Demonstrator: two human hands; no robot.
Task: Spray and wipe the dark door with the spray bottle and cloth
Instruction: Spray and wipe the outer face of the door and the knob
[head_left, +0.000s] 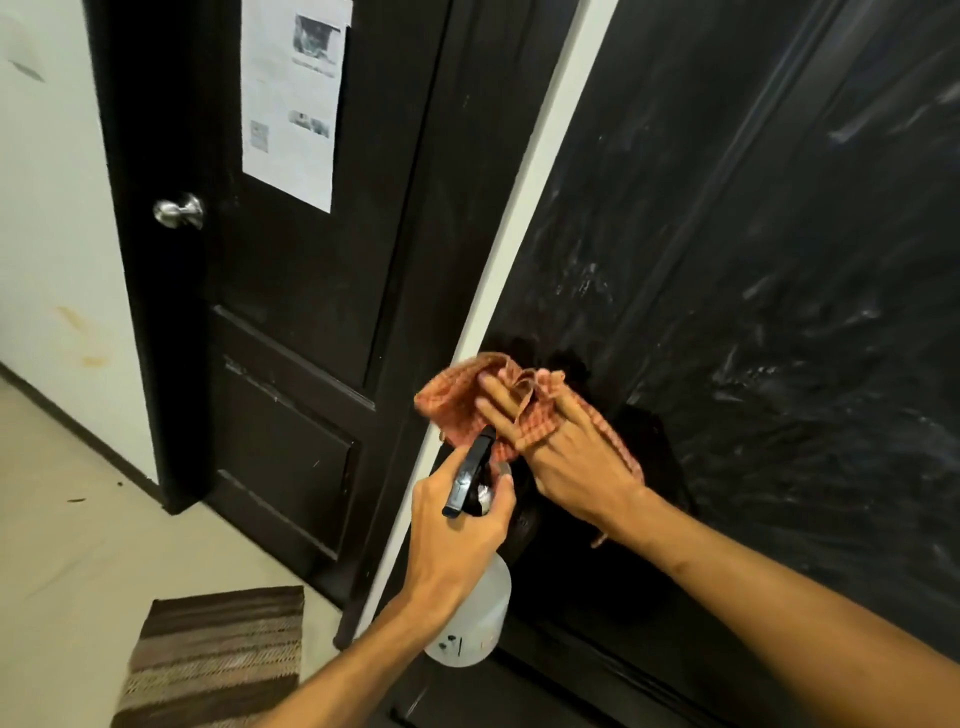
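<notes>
Pressing cloth (457, 402) on dark door (779, 260), right fingers (501, 397) straight; left fingers (501, 501) gripping spray bottle (480, 613); mat (218, 654) below.

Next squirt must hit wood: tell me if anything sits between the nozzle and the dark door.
Yes: the cloth, under the right hand on the door, lies just ahead of the spray bottle in the left hand and would likely catch it.

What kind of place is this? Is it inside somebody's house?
Probably an indoor hallway in a home or flat. The dark door stands beside another panelled door with a round metal knob and a printed paper stuck on it, and a striped mat lies on the pale floor.
</notes>
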